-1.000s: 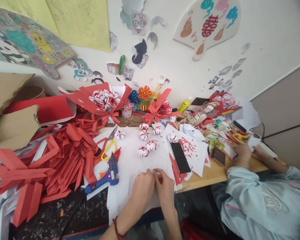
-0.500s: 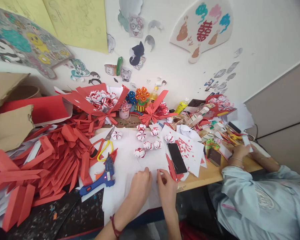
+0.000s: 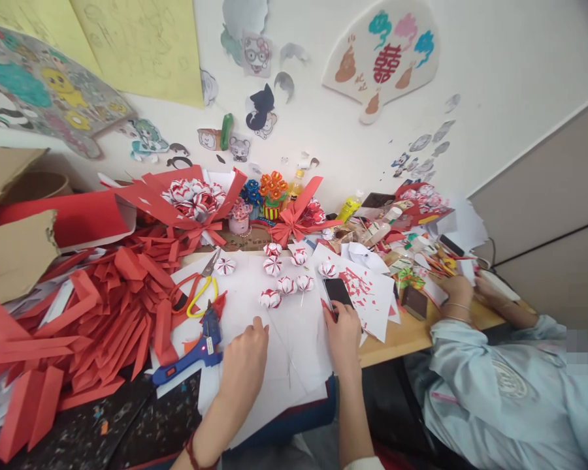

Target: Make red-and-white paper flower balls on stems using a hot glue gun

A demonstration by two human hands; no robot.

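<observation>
My left hand is closed above the white paper sheet, its fingers curled and whatever they pinch hidden. My right hand is over the lower part of a black phone, thumb and finger drawn together. Anything held between them is too small to make out. Thin pale strands show faintly on the paper between my hands. Just beyond sit several red-and-white folded paper balls. Left of my left hand lies a blue glue gun, with scissors with red and yellow handles behind it.
Red folded paper strips are heaped on the left. Paper bouquets and bottles stand along the wall. Red scraps lie on paper at the right. A co-worker's hands are busy at the far right.
My hands have moved apart: the left one went left, the right one went right and forward, over the phone. The view has shifted slightly.
</observation>
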